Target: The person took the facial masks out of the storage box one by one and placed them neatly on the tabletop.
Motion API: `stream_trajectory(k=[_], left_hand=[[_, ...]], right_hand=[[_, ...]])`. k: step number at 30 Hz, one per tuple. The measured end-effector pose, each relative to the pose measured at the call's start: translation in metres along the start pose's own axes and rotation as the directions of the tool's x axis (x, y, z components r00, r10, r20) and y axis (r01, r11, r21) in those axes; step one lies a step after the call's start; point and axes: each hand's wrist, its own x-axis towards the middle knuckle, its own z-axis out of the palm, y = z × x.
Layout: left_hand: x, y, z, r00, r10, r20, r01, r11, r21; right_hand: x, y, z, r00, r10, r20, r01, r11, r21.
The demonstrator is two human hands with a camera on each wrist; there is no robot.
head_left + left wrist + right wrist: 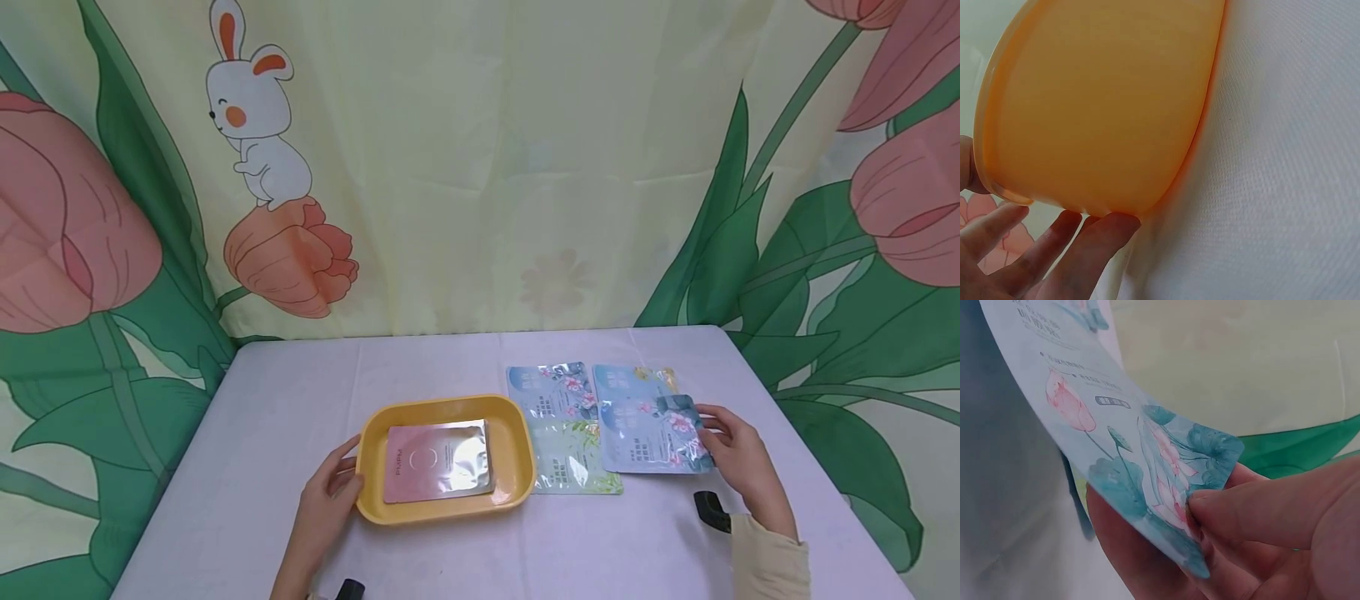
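Observation:
A yellow tray (521, 492) stands on the table, with a pink and silver sheet mask packet (435, 461) lying inside. My left hand (330, 492) grips the tray's left end; in the left wrist view several fingertips (1119, 226) press against the tray wall (1097, 106). To the right, my right hand (738, 454) pinches the right edge of a blue floral sheet mask packet (648, 437). Seen from the right wrist, the thumb (1241, 509) lies on the printed lotus face of that packet (1094, 419), and other fingers are behind it.
Beside the tray lie a blue floral packet (551, 392), a green packet (573, 458) and another blue packet (626, 379), partly covered by the held one. The white-covered table (315, 375) meets a printed curtain (480, 167) at the back.

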Motion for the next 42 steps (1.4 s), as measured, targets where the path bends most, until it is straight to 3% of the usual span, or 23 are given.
stream_trajectory(k=[25,36,42], left_hand=[[-0.001,0.0,0.0,1.0,0.012,-0.002,-0.012,1.0,-0.001],[-0.001,-0.001,0.0,1.0,-0.002,-0.001,0.002,1.0,0.004],[0.0,-0.001,0.001,1.0,0.01,-0.007,-0.01,1.0,0.012]], right_hand=[[0.012,0.016,0.005,0.999,0.052,0.008,-0.051,0.997,-0.063],[0.011,0.014,0.008,0.993,0.118,0.024,-0.118,0.993,-0.027],[0.011,0.011,0.009,0.993,0.122,-0.007,-0.122,0.992,-0.026]])
